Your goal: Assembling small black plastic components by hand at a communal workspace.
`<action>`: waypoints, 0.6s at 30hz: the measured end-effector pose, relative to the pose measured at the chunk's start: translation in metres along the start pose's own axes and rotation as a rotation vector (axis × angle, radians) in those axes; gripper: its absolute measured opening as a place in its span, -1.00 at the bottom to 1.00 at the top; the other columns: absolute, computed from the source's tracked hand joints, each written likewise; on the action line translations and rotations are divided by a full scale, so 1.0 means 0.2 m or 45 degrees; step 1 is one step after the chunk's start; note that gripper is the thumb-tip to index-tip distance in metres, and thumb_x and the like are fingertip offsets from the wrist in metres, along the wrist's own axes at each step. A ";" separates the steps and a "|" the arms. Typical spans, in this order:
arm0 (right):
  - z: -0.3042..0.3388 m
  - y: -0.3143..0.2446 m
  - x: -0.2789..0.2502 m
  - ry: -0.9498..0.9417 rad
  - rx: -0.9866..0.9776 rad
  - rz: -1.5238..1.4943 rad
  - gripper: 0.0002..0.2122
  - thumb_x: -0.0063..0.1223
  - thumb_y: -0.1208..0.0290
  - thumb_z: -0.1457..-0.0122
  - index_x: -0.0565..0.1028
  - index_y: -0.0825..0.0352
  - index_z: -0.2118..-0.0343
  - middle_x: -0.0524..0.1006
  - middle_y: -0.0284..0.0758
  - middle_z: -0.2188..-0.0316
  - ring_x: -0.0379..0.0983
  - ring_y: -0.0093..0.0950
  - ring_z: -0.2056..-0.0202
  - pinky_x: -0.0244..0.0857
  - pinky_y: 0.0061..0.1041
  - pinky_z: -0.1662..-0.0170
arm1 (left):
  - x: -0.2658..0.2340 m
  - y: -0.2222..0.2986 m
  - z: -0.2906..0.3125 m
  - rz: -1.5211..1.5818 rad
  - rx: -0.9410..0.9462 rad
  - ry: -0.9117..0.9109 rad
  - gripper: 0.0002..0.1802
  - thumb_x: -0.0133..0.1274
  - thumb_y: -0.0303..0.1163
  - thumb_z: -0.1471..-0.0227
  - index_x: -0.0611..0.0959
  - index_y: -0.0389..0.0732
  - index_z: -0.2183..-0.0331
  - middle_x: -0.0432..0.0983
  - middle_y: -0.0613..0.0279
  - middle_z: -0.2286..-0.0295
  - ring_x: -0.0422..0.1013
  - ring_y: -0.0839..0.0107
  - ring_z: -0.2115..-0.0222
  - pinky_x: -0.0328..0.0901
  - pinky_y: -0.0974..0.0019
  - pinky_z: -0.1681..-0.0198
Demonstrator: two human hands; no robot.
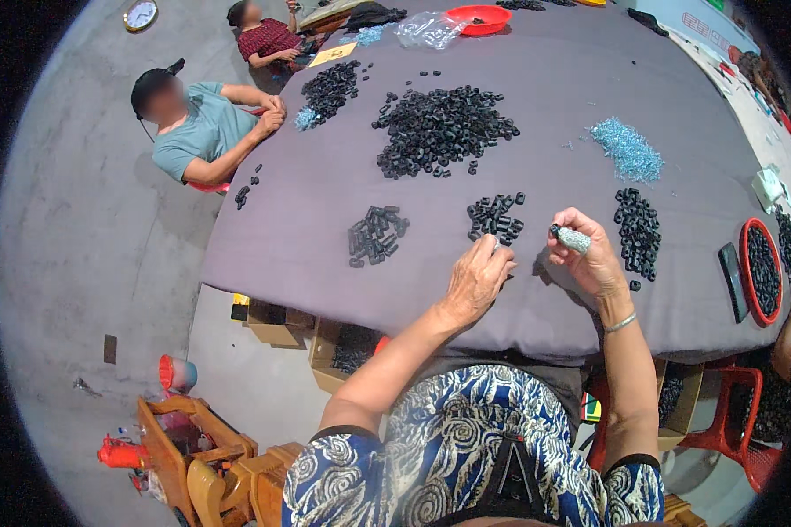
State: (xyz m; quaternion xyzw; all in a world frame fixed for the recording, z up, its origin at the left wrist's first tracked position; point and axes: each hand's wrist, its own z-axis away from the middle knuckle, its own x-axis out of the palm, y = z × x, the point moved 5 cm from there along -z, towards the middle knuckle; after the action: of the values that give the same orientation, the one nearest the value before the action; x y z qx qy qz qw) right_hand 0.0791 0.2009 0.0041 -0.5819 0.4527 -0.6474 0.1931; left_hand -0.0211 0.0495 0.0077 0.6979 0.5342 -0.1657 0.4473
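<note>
My right hand (591, 255) is raised over the near side of the table, its fingers closed on a small black part (555, 230). A pale green speckled wrap (575, 241) shows on or between those fingers; I cannot tell whether it covers a finger. My left hand (482, 277) is pinched at the near edge of a small heap of black cylindrical parts (494, 215). Something whitish shows at its fingertips, too small to name. Left of it lies a heap of longer black pieces (378, 235). To the right of my right hand is another heap of black parts (637, 230).
A big black heap (444, 130) lies mid-table on the grey cloth (554, 97). Right of it is a pile of small light-blue pieces (628, 151). A phone (733, 281) and a red basket (747, 303) of black parts sit at right. A co-worker (204, 132) sits at left.
</note>
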 end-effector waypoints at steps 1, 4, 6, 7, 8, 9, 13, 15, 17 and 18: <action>0.00 0.00 0.00 0.005 0.005 0.002 -0.87 0.07 0.38 -0.16 0.43 0.29 0.28 0.47 -0.42 0.43 0.31 -0.72 0.49 0.25 -0.67 0.41 | 0.00 0.01 0.00 0.009 0.003 0.001 -0.82 0.09 -0.48 0.05 0.51 -0.23 0.31 0.28 0.04 0.44 0.34 0.05 0.38 0.28 0.11 0.36; 0.00 0.00 0.01 0.003 0.007 0.007 -0.88 0.07 0.40 -0.16 0.43 0.29 0.28 0.47 -0.42 0.44 0.30 -0.72 0.50 0.25 -0.67 0.41 | 0.01 0.05 0.00 0.085 -0.010 -0.014 -0.82 0.10 -0.46 0.05 0.51 -0.20 0.32 0.30 0.05 0.42 0.36 0.07 0.37 0.29 0.12 0.35; 0.00 0.00 0.02 -0.001 0.002 0.009 -0.88 0.07 0.41 -0.16 0.43 0.29 0.29 0.47 -0.42 0.44 0.29 -0.72 0.50 0.24 -0.67 0.42 | 0.03 0.06 0.01 0.155 -0.024 -0.033 -0.82 0.11 -0.46 0.06 0.52 -0.19 0.32 0.31 0.07 0.42 0.37 0.08 0.37 0.30 0.13 0.35; 0.00 -0.01 0.01 -0.003 0.000 -0.002 -0.89 0.07 0.42 -0.16 0.43 0.29 0.29 0.47 -0.41 0.44 0.29 -0.72 0.51 0.23 -0.67 0.42 | 0.05 0.07 0.02 0.203 -0.043 -0.067 -0.82 0.12 -0.44 0.06 0.53 -0.18 0.33 0.32 0.08 0.41 0.38 0.10 0.39 0.31 0.13 0.37; 0.00 -0.01 0.01 -0.006 -0.002 -0.014 -0.89 0.06 0.43 -0.16 0.43 0.30 0.29 0.47 -0.41 0.44 0.28 -0.72 0.51 0.23 -0.67 0.42 | 0.07 0.07 0.03 0.251 -0.062 -0.101 -0.83 0.14 -0.43 0.07 0.54 -0.17 0.34 0.33 0.10 0.41 0.39 0.11 0.42 0.31 0.14 0.38; 0.00 -0.01 0.02 -0.007 -0.001 -0.013 -0.89 0.06 0.43 -0.16 0.43 0.30 0.29 0.47 -0.41 0.44 0.28 -0.72 0.51 0.23 -0.67 0.42 | 0.08 0.07 0.04 0.251 -0.063 -0.099 -0.83 0.14 -0.43 0.07 0.54 -0.17 0.34 0.33 0.10 0.41 0.39 0.11 0.42 0.31 0.14 0.38; 0.00 -0.02 0.03 0.002 -0.015 0.002 -0.90 0.05 0.44 -0.16 0.42 0.30 0.29 0.46 -0.41 0.45 0.29 -0.71 0.51 0.23 -0.66 0.42 | 0.10 0.09 0.04 0.173 0.009 -0.047 -0.84 0.16 -0.40 0.09 0.54 -0.19 0.40 0.35 0.13 0.44 0.40 0.13 0.46 0.32 0.15 0.42; 0.00 -0.01 0.02 -0.007 -0.011 0.026 -0.90 0.06 0.44 -0.16 0.42 0.30 0.29 0.46 -0.41 0.45 0.29 -0.71 0.51 0.23 -0.66 0.42 | 0.09 0.09 0.04 0.117 0.015 -0.044 -0.85 0.16 -0.39 0.10 0.54 -0.20 0.43 0.36 0.14 0.45 0.40 0.13 0.47 0.31 0.15 0.43; 0.00 0.00 0.01 0.010 0.003 0.021 -0.89 0.06 0.44 -0.16 0.42 0.29 0.29 0.46 -0.41 0.45 0.29 -0.71 0.50 0.23 -0.66 0.41 | 0.10 0.10 0.04 0.023 0.035 -0.076 -0.84 0.16 -0.39 0.11 0.52 -0.21 0.46 0.37 0.16 0.48 0.40 0.15 0.47 0.30 0.15 0.45; 0.00 0.00 0.01 0.010 0.004 0.020 -0.89 0.06 0.44 -0.16 0.42 0.29 0.29 0.46 -0.41 0.45 0.29 -0.71 0.50 0.23 -0.66 0.41 | 0.10 0.10 0.04 0.022 0.035 -0.076 -0.84 0.16 -0.39 0.11 0.52 -0.21 0.46 0.37 0.16 0.48 0.40 0.15 0.47 0.30 0.15 0.45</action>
State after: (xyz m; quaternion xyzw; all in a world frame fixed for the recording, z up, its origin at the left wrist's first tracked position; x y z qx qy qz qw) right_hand 0.0785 0.1995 0.0059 -0.5755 0.4571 -0.6488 0.1973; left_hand 0.0060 0.0536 -0.0024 0.7032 0.5122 -0.1899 0.4550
